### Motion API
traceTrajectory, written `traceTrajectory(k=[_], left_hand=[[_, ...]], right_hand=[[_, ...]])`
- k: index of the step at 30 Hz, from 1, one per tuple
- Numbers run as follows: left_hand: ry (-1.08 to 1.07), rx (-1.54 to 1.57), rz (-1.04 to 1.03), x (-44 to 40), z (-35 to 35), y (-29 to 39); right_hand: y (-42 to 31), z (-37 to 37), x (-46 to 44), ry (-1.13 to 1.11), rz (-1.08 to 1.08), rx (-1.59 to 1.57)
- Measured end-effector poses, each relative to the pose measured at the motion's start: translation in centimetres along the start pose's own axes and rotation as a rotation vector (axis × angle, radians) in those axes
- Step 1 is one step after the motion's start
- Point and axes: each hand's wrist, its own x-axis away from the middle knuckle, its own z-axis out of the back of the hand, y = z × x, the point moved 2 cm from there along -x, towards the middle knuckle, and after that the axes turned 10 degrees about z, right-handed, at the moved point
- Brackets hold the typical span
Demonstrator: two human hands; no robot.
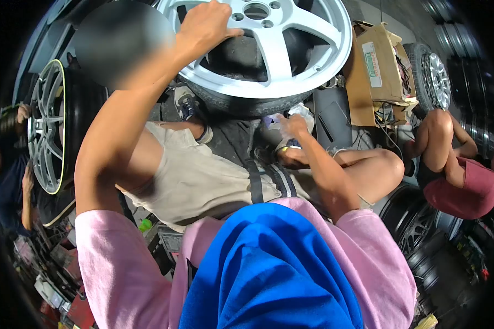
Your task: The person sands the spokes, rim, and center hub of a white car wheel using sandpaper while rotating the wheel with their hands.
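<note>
A white spoked wheel rim [277, 55] lies above a black tire [241, 104] at the top centre. On the rim's left side rests my left hand [207, 23], its fingers bent over a spoke near the hub; what the fingertips hold, if anything, is not clear. Lower down, just below the tire's edge, my right hand [295, 126] is closed beside a crumpled whitish cloth or plastic [303, 114]. That hand is small and partly blurred, so its grip cannot be made out.
An open cardboard box [370, 74] stands right of the rim, with another wheel [436, 79] beyond it. A person in a dark red garment [466, 189] sits at the right. At the left are a yellow-edged wheel [48, 126] and another person's hand [27, 181].
</note>
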Motion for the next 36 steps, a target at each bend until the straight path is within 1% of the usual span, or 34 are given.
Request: traceTrajectory(k=[1,3,4,5,6,7,8,9,10,12,14,15,16,17,18,19,20,22,23,24,26,27,28,30,31,32,33,34,36], left_hand=[[0.206,0.09,-0.022,1.1,0.3,0.3],[0.158,0.058,-0.025,1.1,0.6,0.0],[0.117,0.035,-0.034,0.9,0.9,-0.2],[0.081,-0.003,-0.002,1.0,1.3,-0.2],[0.079,0.0,0.006,1.0,1.6,-0.6],[-0.003,-0.045,0.011,1.0,1.7,-0.9],[-0.085,-0.09,0.015,1.1,1.6,-1.2],[-0.086,-0.087,0.02,1.1,1.6,-1.7],[-0.087,-0.035,0.01,1.1,1.5,-2.1],[-0.079,0.027,0.0,0.6,2.2,-2.6],[-0.132,0.218,0.025,0.1,3.9,-3.3],[-0.129,0.418,0.004,-0.6,3.9,-4.1],[-0.092,0.474,0.067,-0.7,4.8,-4.1],[-0.011,0.488,0.056,-1.1,5.0,-4.7],[0.071,0.495,0.045,-1.7,5.2,-5.5],[0.045,0.488,0.15,-2.0,5.2,-6.2],[0.052,0.487,0.156,-2.6,4.5,-7.1],[0.339,0.361,0.221,-3.4,2.2,-9.8],[0.323,0.399,0.233,-3.5,1.2,-11.2],[0.336,0.396,0.229,-3.4,0.0,-12.2],[0.361,0.392,0.367,-3.7,-2.2,-13.6],[0.226,0.404,0.481,-3.1,-2.2,-13.5],[0.232,0.401,0.479,-3.4,-3.4,-14.0],[0.256,0.444,0.48,-3.2,-5.3,-14.4],[0.127,0.493,0.524,-3.3,-5.8,-14.4],[0.124,0.497,0.536,-2.8,-6.3,-14.4],[0.216,0.517,0.5,-2.6,-6.9,-14.1],[0.315,0.535,0.461,-2.6,-6.9,-13.8],[0.31,0.551,0.467,-2.4,-6.6,-13.6]], right_hand=[[0.6,-1.1,-1.0,-0.006,0.005,0.001],[4.0,-5.2,-3.6,-0.018,-0.17,-0.393],[5.6,-6.8,-4.9,-0.025,-0.169,-0.387],[7.2,-7.8,-6.2,0.026,-0.09,-0.4],[7.4,-7.6,-6.3,0.078,-0.012,-0.411],[7.9,-6.8,-6.5,0.074,-0.013,-0.402],[8.3,-6.0,-6.9,-0.016,-0.004,-0.257],[7.8,-5.1,-6.6,-0.105,0.006,-0.113],[6.9,-3.7,-5.3,-0.104,0.004,-0.107],[3.7,0.0,-1.0,-0.085,0.217,-0.16],[2.2,2.7,1.4,-0.161,0.308,-0.145],[-1.0,4.4,5.3,-0.177,0.361,-0.302],[-4.8,6.4,9.8,-0.192,0.413,-0.459],[-7.0,7.6,12.5,-0.198,0.418,-0.448],[-8.9,8.6,14.7,-0.204,0.49,-0.492],[-10.8,9.5,16.1,-0.211,0.561,-0.539],[-13.0,10.4,17.1,-0.214,0.568,-0.534],[-16.5,12.0,18.5,-0.034,0.777,-0.476],[-16.8,12.1,17.1,0.113,0.856,-0.26],[-19.1,12.2,17.0,0.205,1.008,-0.106],[-21.6,11.2,15.7,0.335,1.308,0.16],[-22.0,10.1,15.3,0.265,1.278,0.137],[-21.8,9.3,14.8,0.185,1.26,0.251],[-21.5,8.7,14.6,0.085,1.092,0.431],[-21.7,8.5,14.3,0.077,1.095,0.436],[-21.7,8.3,13.9,0.045,1.099,0.377],[-21.7,8.1,13.6,0.019,1.098,0.313],[-22.7,7.3,12.9,0.021,1.097,0.314],[-25.6,4.9,11.8,0.093,1.25,0.224]])
